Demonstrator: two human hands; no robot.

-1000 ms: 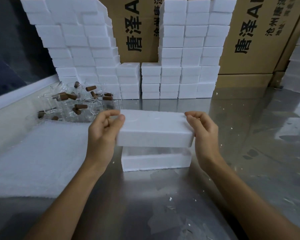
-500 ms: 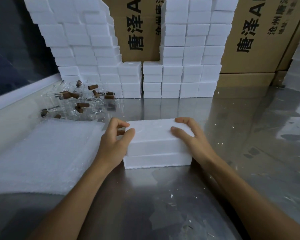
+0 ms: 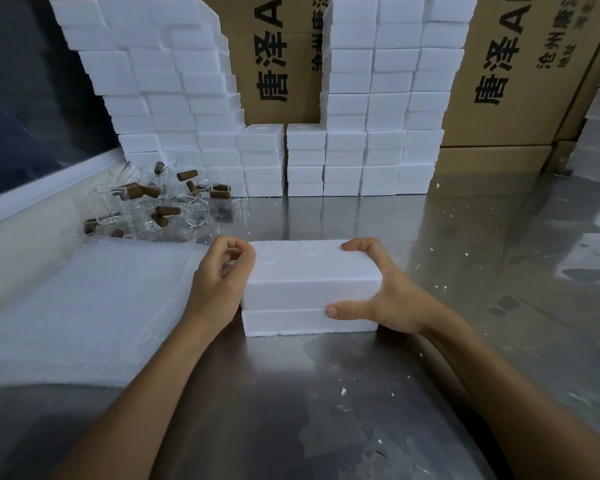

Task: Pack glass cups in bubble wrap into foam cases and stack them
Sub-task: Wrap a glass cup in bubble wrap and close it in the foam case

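Closed foam case on steel worktop: right hand fingers clasp its right end; left hand fingers curled beside its left end, holding nothing visible. Bubble wrap lies left, foam stacks behind; open worktop right.

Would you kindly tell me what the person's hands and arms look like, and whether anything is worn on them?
Both the left hand and the right hand are bare: no gloves, rings, watch or bracelet show. Both forearms are uncovered to the picture's edge, with no sleeve in view.
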